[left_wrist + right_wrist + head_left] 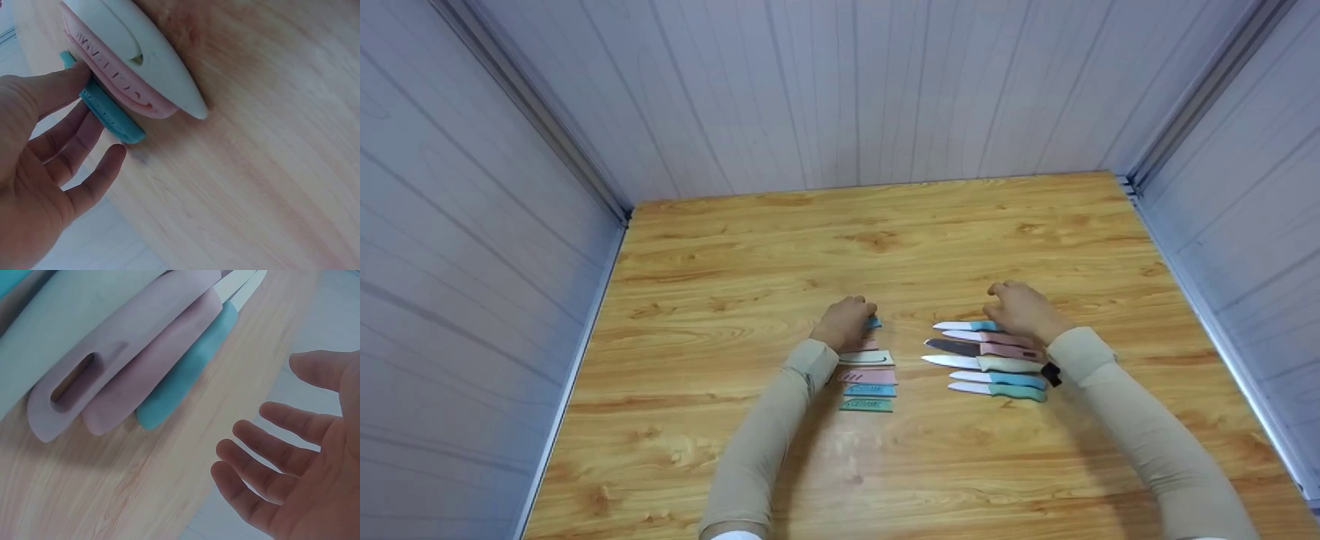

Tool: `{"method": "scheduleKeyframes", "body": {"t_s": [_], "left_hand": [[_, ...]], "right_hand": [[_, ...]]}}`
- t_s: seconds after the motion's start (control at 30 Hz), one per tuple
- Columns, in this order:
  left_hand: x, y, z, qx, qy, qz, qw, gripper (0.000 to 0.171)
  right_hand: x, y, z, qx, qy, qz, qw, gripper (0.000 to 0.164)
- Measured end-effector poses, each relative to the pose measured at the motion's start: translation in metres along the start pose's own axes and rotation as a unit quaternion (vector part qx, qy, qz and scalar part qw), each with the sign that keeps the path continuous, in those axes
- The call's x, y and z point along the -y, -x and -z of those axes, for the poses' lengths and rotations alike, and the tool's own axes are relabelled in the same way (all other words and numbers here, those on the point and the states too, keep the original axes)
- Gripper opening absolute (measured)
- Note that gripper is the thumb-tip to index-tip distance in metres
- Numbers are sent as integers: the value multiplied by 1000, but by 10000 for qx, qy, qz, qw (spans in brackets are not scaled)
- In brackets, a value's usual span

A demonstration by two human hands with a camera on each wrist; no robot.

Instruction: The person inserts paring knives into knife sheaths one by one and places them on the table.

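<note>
My left hand [842, 324] is at the far end of a column of knife sheaths. In the left wrist view, its thumb and fingers pinch a teal sheath [109, 114] lying beside a pink sheath [121, 84] and a white sheath [166, 73]. To the right, my right hand [1024, 309] hovers by the far end of a row of knives, fingers loosely bent and apart, holding nothing. Nearest to it is a knife with a teal handle [188, 371], then one with a pink handle [152, 371] and another with a slotted pink handle [121, 343].
Nearer me in the sheath column lie a larger pink sheath [868, 376], a blue sheath [870, 390] and a green sheath [866, 405]. Across from them are knives with cream [1009, 364], blue [1020, 380] and green [1018, 392] handles. Panelled walls enclose the wooden table [720, 262].
</note>
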State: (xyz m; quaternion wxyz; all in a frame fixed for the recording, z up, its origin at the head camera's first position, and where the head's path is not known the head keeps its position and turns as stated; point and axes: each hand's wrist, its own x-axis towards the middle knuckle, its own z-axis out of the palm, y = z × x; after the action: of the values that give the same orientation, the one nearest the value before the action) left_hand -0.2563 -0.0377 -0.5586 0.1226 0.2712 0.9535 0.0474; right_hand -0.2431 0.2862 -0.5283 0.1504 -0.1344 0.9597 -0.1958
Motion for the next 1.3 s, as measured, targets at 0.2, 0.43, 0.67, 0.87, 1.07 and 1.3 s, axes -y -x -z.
{"method": "scheduleKeyframes", "body": {"t_s": [0.2, 0.43, 0.67, 0.87, 1.07, 1.3], "left_hand": [[2, 5, 3, 99, -2, 125, 9999, 23], [9, 18, 12, -71, 370, 301, 9988, 27], [16, 29, 22, -308, 1031, 401, 9934, 27], [24, 39, 26, -417, 1546, 511, 9858, 27], [32, 49, 23, -472, 1941, 807, 9765, 29], [39, 55, 22, -667, 1993, 891, 9736, 26]], "right_hand": [[-3, -1, -2, -30, 67, 55, 10000, 45], [-6, -3, -3, -35, 225, 235, 9995, 43], [-8, -6, -6, -13, 273, 440, 9987, 36], [-12, -8, -9, -16, 318, 669, 9973, 31], [-16, -6, -12, 427, 214, 472, 9977, 29], [-20, -5, -14, 552, 233, 638, 9962, 30]]}}
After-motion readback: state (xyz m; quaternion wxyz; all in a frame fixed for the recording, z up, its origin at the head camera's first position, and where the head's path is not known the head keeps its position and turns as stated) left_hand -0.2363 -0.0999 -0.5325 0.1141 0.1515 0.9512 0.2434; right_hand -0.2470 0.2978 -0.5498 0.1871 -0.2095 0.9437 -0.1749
